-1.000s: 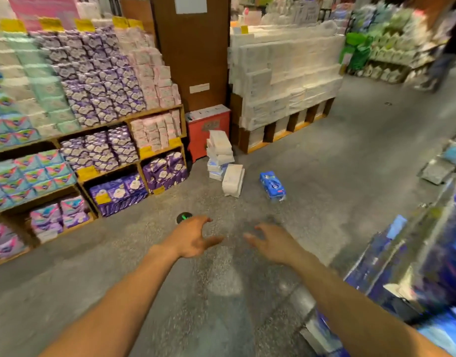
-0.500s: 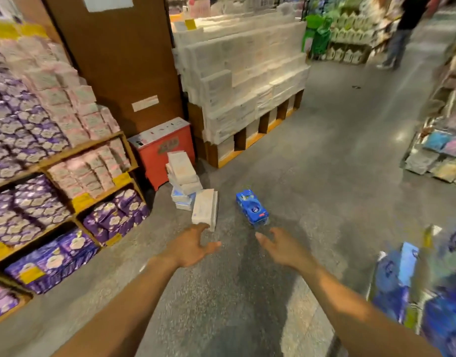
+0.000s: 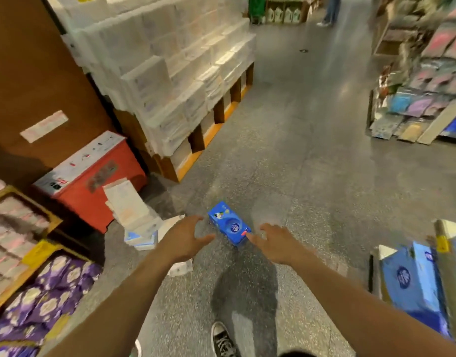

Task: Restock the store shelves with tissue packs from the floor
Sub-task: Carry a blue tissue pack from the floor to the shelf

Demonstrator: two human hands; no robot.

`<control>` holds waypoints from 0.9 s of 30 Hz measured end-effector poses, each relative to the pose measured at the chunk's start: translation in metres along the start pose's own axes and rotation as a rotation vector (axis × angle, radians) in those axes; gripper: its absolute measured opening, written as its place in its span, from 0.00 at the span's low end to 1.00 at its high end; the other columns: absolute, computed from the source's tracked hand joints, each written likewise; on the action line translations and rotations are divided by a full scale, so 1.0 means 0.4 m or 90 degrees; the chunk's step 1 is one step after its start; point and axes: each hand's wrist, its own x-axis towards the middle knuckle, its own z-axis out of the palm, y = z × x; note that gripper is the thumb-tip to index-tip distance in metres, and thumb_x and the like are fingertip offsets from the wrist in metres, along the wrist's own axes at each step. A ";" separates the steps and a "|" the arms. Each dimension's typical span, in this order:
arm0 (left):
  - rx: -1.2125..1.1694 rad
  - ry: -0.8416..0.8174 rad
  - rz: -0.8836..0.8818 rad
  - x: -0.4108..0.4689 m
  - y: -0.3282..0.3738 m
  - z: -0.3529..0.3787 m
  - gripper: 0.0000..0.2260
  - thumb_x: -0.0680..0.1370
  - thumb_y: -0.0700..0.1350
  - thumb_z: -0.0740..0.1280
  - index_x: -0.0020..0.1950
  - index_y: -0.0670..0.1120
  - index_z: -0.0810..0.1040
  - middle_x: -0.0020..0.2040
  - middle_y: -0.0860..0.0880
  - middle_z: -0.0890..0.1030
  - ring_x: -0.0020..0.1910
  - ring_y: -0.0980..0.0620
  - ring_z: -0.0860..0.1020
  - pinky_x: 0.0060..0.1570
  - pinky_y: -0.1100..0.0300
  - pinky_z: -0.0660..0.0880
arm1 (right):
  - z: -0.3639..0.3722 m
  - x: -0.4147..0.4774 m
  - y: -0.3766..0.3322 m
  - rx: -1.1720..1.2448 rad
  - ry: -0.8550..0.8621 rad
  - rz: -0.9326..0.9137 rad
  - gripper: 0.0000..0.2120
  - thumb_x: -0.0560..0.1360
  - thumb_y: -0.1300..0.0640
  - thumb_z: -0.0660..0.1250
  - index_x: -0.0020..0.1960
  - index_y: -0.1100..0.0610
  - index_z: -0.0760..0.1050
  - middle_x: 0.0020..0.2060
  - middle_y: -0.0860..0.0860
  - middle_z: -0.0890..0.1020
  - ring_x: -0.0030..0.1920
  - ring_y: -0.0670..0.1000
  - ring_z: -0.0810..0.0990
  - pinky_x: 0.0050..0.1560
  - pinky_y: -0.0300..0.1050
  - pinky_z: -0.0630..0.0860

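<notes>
The left hand [image 3: 188,238] and right hand [image 3: 276,240] were held out, fingers spread wide, holding nothing. Between them at twelve o'clock, a blue tissue pack [image 3: 228,224] lay on the floor [image 3: 299,176]. At ten o'clock, a leaning stack of white tissue packs [image 3: 130,210] stood before a red box [image 3: 93,184].

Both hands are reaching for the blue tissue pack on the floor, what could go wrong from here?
1. The leaning stack of white tissue packs stands close beside the open left hand; brushing it might topple it.
2. A white pack lies on the grey floor, partly hidden under the left forearm, ahead of the black sneaker; a step forward might crush it.
</notes>
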 end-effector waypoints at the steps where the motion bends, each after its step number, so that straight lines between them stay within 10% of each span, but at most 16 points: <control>1: 0.001 -0.004 0.001 0.072 -0.015 -0.006 0.32 0.79 0.63 0.64 0.78 0.49 0.64 0.77 0.49 0.68 0.73 0.48 0.68 0.69 0.54 0.65 | -0.007 0.056 0.001 0.008 -0.001 0.013 0.27 0.83 0.39 0.57 0.70 0.58 0.72 0.65 0.59 0.78 0.65 0.61 0.76 0.61 0.49 0.71; 15: 0.009 -0.066 -0.077 0.978 -0.270 0.183 0.32 0.77 0.64 0.66 0.75 0.48 0.68 0.72 0.46 0.74 0.69 0.45 0.72 0.65 0.53 0.69 | 0.118 0.924 0.241 0.205 -0.053 0.257 0.33 0.81 0.36 0.56 0.74 0.61 0.65 0.71 0.59 0.74 0.70 0.59 0.73 0.66 0.52 0.70; 27: 0.116 -0.176 -0.013 1.699 -0.680 0.761 0.36 0.78 0.66 0.63 0.79 0.47 0.61 0.75 0.43 0.67 0.72 0.42 0.68 0.67 0.50 0.68 | 0.680 1.635 0.584 0.171 -0.054 0.362 0.39 0.78 0.29 0.55 0.70 0.61 0.68 0.64 0.60 0.78 0.61 0.60 0.77 0.60 0.54 0.76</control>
